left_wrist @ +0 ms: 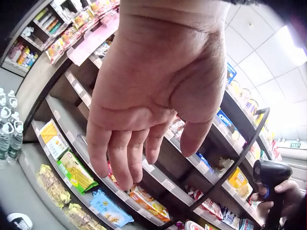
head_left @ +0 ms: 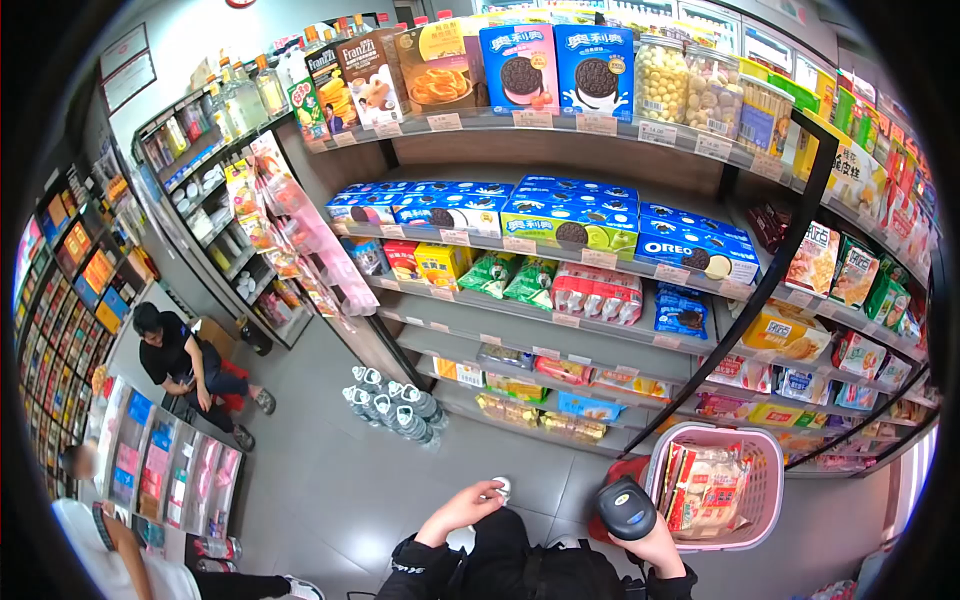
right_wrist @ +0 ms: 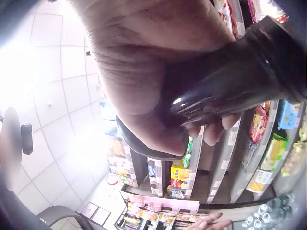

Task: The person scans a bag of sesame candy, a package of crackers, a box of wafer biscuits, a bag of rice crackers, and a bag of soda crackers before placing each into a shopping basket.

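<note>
From my head view, taking 12 o'clock as the top, I have the black handheld scanner [head_left: 626,507] at 5 o'clock, its rounded head up. The right hand [head_left: 655,552] grips it, and my right wrist view shows the fingers wrapped round its dark handle. The left hand [head_left: 465,510] is at 6 o'clock, holding nothing; my left wrist view shows its fingers loosely extended, pointing down, in front of the shelves.

At 4 o'clock, just beside the scanner, the pink basket [head_left: 768,500] holds red-and-clear packets [head_left: 705,490]. It blocks part of the lowest shelves on that side. Something red [head_left: 618,470] shows between scanner and basket, too covered for me to name. A black shelf post [head_left: 735,335] slants across the shelving from 2 towards 4 o'clock, cutting through my sight of the goods.

Blue cookie boxes [head_left: 575,215] line the shelf at 1 o'clock, with two taller blue boxes [head_left: 556,72] above. On the floor at 7 o'clock, clear bottles [head_left: 395,405] stand clustered near the shelf base. A seated person in black [head_left: 185,360] is at 9 o'clock; a person in white [head_left: 125,550] is at 8, beside a low display rack [head_left: 165,460].
</note>
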The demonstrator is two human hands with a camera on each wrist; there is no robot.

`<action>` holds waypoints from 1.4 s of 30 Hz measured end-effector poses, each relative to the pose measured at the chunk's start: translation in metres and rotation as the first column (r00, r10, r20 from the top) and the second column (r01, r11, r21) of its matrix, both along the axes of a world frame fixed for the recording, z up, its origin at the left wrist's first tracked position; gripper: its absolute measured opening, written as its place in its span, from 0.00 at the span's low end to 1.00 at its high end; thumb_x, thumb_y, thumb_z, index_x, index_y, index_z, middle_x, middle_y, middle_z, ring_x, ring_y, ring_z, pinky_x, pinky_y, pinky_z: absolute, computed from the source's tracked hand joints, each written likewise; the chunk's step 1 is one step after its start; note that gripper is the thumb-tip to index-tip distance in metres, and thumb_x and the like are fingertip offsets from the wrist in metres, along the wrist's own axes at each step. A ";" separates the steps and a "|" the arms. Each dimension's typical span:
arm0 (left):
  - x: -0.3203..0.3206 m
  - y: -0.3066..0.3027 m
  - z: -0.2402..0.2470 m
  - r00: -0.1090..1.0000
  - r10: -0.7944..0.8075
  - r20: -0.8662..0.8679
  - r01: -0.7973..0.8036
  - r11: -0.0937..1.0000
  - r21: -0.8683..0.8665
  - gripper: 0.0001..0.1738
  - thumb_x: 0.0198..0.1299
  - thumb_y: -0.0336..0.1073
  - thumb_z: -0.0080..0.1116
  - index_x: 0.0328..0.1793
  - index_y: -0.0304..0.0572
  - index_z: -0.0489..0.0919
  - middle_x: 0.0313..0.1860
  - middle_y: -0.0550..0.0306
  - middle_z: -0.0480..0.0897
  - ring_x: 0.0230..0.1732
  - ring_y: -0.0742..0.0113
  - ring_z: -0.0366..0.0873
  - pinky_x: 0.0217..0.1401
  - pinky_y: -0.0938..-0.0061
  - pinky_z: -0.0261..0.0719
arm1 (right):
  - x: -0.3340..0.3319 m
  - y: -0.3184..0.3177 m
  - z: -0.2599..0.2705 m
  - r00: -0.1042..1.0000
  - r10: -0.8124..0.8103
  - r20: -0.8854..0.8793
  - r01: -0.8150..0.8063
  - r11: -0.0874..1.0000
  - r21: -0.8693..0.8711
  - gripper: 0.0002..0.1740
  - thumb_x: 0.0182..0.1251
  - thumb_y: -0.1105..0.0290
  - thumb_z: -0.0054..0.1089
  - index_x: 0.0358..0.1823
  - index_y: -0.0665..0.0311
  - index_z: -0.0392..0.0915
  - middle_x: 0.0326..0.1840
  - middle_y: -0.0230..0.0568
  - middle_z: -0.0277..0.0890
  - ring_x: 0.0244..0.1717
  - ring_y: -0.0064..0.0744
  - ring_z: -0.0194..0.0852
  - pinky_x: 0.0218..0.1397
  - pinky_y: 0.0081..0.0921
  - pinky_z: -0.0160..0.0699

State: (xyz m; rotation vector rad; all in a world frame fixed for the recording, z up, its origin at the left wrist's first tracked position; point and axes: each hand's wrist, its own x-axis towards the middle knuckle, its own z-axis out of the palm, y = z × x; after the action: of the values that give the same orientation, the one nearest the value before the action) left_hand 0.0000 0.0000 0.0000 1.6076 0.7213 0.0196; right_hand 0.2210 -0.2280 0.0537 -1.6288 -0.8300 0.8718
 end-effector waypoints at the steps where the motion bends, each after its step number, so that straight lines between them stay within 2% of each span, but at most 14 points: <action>1: 0.000 0.001 0.000 0.999 0.016 0.030 -0.015 1.000 -0.022 0.24 0.54 0.39 0.52 0.56 0.38 0.64 0.42 0.53 0.75 0.41 0.70 0.72 0.44 0.77 0.70 | -0.002 0.000 -0.005 1.000 0.017 -0.005 -0.017 1.000 0.006 0.22 0.38 0.72 0.65 0.38 0.67 0.72 0.34 0.37 0.75 0.36 0.24 0.72 0.42 0.23 0.69; 3: 0.011 0.011 -0.006 0.996 0.019 0.082 -0.013 0.998 -0.066 0.25 0.53 0.41 0.53 0.56 0.38 0.65 0.42 0.53 0.75 0.39 0.69 0.73 0.41 0.77 0.72 | 0.003 0.007 -0.004 1.000 0.019 0.012 -0.019 1.000 -0.010 0.22 0.37 0.72 0.66 0.39 0.67 0.72 0.34 0.37 0.75 0.36 0.24 0.71 0.42 0.23 0.69; 6: 0.012 0.037 -0.002 0.999 -0.033 -0.023 0.032 0.999 -0.007 0.23 0.55 0.36 0.50 0.56 0.35 0.64 0.43 0.54 0.74 0.43 0.71 0.71 0.46 0.78 0.70 | -0.010 0.033 0.006 1.000 0.008 0.008 -0.008 1.000 -0.020 0.22 0.37 0.72 0.66 0.39 0.68 0.72 0.34 0.37 0.75 0.36 0.24 0.71 0.42 0.23 0.69; 14: -0.010 0.113 -0.021 0.999 0.015 0.048 -0.009 0.992 -0.123 0.22 0.55 0.36 0.51 0.56 0.35 0.65 0.43 0.53 0.74 0.43 0.71 0.71 0.47 0.79 0.69 | -0.030 0.115 0.012 1.000 0.009 0.016 -0.006 0.992 -0.128 0.20 0.38 0.72 0.64 0.37 0.67 0.72 0.32 0.38 0.74 0.34 0.25 0.71 0.40 0.23 0.69; 16: -0.020 0.140 -0.022 0.999 0.021 0.048 -0.013 0.987 -0.160 0.22 0.55 0.36 0.51 0.55 0.35 0.65 0.43 0.54 0.74 0.42 0.71 0.72 0.46 0.79 0.69 | -0.035 0.140 0.005 0.994 0.099 -0.053 -0.107 0.979 -0.174 0.20 0.39 0.71 0.63 0.37 0.68 0.71 0.32 0.39 0.74 0.34 0.25 0.72 0.40 0.24 0.69; 17: -0.026 0.155 -0.023 0.999 0.033 0.008 -0.032 0.992 -0.120 0.22 0.55 0.36 0.51 0.55 0.35 0.65 0.42 0.54 0.74 0.42 0.72 0.72 0.46 0.79 0.69 | -0.038 0.153 0.003 0.995 0.084 -0.057 -0.094 0.978 -0.184 0.20 0.39 0.71 0.63 0.37 0.68 0.71 0.32 0.39 0.74 0.34 0.25 0.72 0.40 0.24 0.69; 19: -0.040 0.186 -0.027 0.999 0.034 -0.035 -0.037 0.996 -0.085 0.22 0.55 0.36 0.52 0.55 0.35 0.65 0.41 0.54 0.75 0.41 0.72 0.72 0.46 0.79 0.69 | -0.046 0.186 0.001 0.986 0.169 -0.016 -0.169 0.967 -0.193 0.20 0.39 0.70 0.63 0.37 0.68 0.71 0.33 0.42 0.75 0.35 0.28 0.73 0.40 0.24 0.69; 20: -0.048 0.200 -0.031 0.998 0.063 -0.026 -0.065 0.996 -0.068 0.21 0.55 0.37 0.52 0.54 0.38 0.66 0.41 0.54 0.75 0.40 0.71 0.72 0.44 0.79 0.70 | -0.051 0.202 0.003 0.984 0.177 -0.020 -0.177 0.962 -0.210 0.20 0.40 0.69 0.62 0.38 0.68 0.70 0.35 0.46 0.74 0.37 0.32 0.74 0.41 0.25 0.69; 21: -0.057 0.214 -0.034 0.996 0.090 -0.016 -0.091 0.995 -0.051 0.21 0.55 0.38 0.52 0.54 0.40 0.67 0.41 0.53 0.75 0.39 0.70 0.72 0.42 0.78 0.70 | -0.056 0.217 0.005 0.987 0.160 -0.027 -0.163 0.963 -0.216 0.20 0.40 0.69 0.62 0.38 0.68 0.70 0.35 0.46 0.74 0.37 0.32 0.74 0.41 0.25 0.69; 23: -0.071 0.242 -0.041 0.995 0.095 -0.027 -0.097 0.993 -0.064 0.21 0.54 0.38 0.52 0.53 0.40 0.67 0.40 0.54 0.75 0.38 0.71 0.72 0.42 0.78 0.70 | -0.067 0.245 0.010 0.986 0.166 0.017 -0.162 0.977 -0.136 0.22 0.40 0.69 0.62 0.40 0.68 0.70 0.37 0.47 0.74 0.40 0.37 0.73 0.43 0.26 0.68; 26: -0.086 0.276 -0.051 0.995 0.095 -0.041 -0.098 0.993 -0.065 0.20 0.54 0.35 0.51 0.53 0.37 0.67 0.40 0.54 0.75 0.38 0.71 0.73 0.43 0.78 0.70 | -0.081 0.274 0.011 0.986 0.166 0.020 -0.161 0.973 -0.165 0.23 0.41 0.69 0.62 0.42 0.68 0.69 0.39 0.48 0.73 0.43 0.38 0.71 0.45 0.26 0.67; 28: -0.090 0.296 -0.058 0.997 0.070 -0.043 -0.072 0.996 -0.057 0.19 0.54 0.33 0.50 0.53 0.35 0.67 0.39 0.54 0.76 0.38 0.71 0.73 0.44 0.78 0.69 | -0.089 0.288 0.011 0.984 0.174 0.041 -0.164 0.969 -0.186 0.23 0.42 0.69 0.62 0.42 0.68 0.69 0.38 0.48 0.73 0.43 0.39 0.71 0.46 0.26 0.66; 33: -0.075 0.329 -0.076 0.999 0.021 -0.027 -0.023 0.997 -0.071 0.19 0.53 0.36 0.53 0.51 0.39 0.68 0.37 0.54 0.75 0.37 0.71 0.73 0.41 0.79 0.70 | -0.097 0.305 0.014 0.993 0.118 0.012 -0.113 0.975 -0.193 0.23 0.43 0.69 0.61 0.43 0.68 0.68 0.39 0.47 0.72 0.43 0.39 0.70 0.46 0.27 0.66; 42: -0.013 0.342 -0.094 0.993 -0.118 0.011 0.118 0.980 -0.161 0.20 0.53 0.36 0.52 0.52 0.36 0.68 0.37 0.54 0.75 0.36 0.72 0.73 0.40 0.80 0.70 | -0.091 0.312 0.010 0.997 0.070 -0.014 -0.071 0.965 -0.252 0.25 0.43 0.68 0.61 0.45 0.67 0.67 0.42 0.48 0.71 0.44 0.41 0.69 0.48 0.27 0.65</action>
State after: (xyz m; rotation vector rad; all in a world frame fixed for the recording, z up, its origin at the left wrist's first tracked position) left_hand -0.0130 0.3417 -0.0940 1.4921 0.6096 -0.1213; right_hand 0.1298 0.0840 0.0638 -1.8253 -0.8023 1.0664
